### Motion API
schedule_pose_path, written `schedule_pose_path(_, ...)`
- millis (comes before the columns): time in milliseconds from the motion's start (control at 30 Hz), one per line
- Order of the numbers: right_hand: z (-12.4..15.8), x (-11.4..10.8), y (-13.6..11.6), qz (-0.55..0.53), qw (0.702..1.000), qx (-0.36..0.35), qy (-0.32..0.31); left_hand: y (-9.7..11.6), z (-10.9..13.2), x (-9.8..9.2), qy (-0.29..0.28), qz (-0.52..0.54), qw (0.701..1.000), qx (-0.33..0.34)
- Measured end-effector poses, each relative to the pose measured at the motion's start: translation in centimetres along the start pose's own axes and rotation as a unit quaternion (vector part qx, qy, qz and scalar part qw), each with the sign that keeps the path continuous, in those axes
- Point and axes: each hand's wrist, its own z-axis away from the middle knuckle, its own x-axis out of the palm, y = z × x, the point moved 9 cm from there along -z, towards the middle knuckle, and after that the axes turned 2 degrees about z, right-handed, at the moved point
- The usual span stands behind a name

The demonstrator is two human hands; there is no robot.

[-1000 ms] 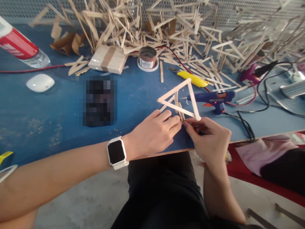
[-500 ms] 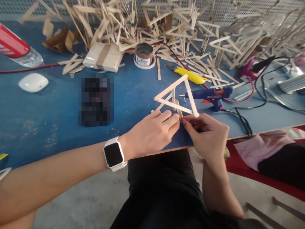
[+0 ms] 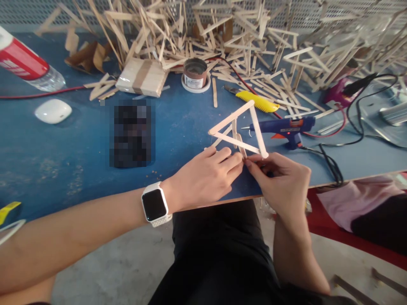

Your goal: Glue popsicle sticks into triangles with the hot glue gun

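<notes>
A frame of pale popsicle sticks [image 3: 233, 117], with a triangle on top and more sticks beneath, stands near the table's front edge. My left hand [image 3: 208, 173] lies against its lower near side, fingers bent and closed around the base, the fingertips partly hidden. My right hand [image 3: 280, 173] pinches the near corner between thumb and index finger, touching the left fingertips. Just right of the frame, a blue hot glue gun [image 3: 286, 127] lies on its side with a small red light showing. Behind it is a yellow utility knife [image 3: 257, 101].
Loose sticks and stick structures [image 3: 241, 46] crowd the back. Nearer are a wrapped stick bundle [image 3: 143, 78], a small brown pot [image 3: 195, 74], a white rounded case [image 3: 53, 111], a blurred-out dark object [image 3: 132, 134] and a bottle [image 3: 30, 61]. Black cable [image 3: 329, 165] trails at right.
The whole view has shifted slightly, so everything appears a little further right. Both hands keep the same hold on the stick frame.
</notes>
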Motion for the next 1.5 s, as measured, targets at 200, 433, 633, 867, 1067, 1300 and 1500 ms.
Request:
schedule_pose_path(200,-0.2,0.1,-0.1,-0.008,1.000,0.000,-0.009,0.2,0.1,-0.1,0.008,-0.020,1.000,0.012)
schedule_pose_path(433,-0.3,0.3,-0.4,-0.011,1.000,-0.004,-0.012,0.3,-0.1,-0.1,-0.001,-0.010,1.000,0.008)
schedule_pose_path(633,-0.3,0.1,-0.8,-0.010,1.000,-0.013,-0.004,0.3,-0.1,0.0,0.011,-0.017,1.000,0.010)
schedule_pose_path(867,0.1,0.1,-0.9,-0.011,1.000,-0.014,-0.002,0.2,-0.1,0.0,0.001,-0.012,1.000,0.008)
schedule_pose_path(1067,-0.1,-3.7,-0.2,-0.024,0.987,-0.037,0.154,0.1,0.0,0.1,-0.012,0.000,1.000,-0.003)
schedule_pose_path(1300,-5.7,-5.5,4.5,0.110,0.989,0.012,0.096,0.0,0.2,0.1,0.005,0.015,1.000,-0.014)
schedule_pose_path(1500,-8.8,-4.1,5.7,0.126,0.988,0.083,-0.016,0.1,0.2,0.2,-0.003,0.014,1.000,-0.012)
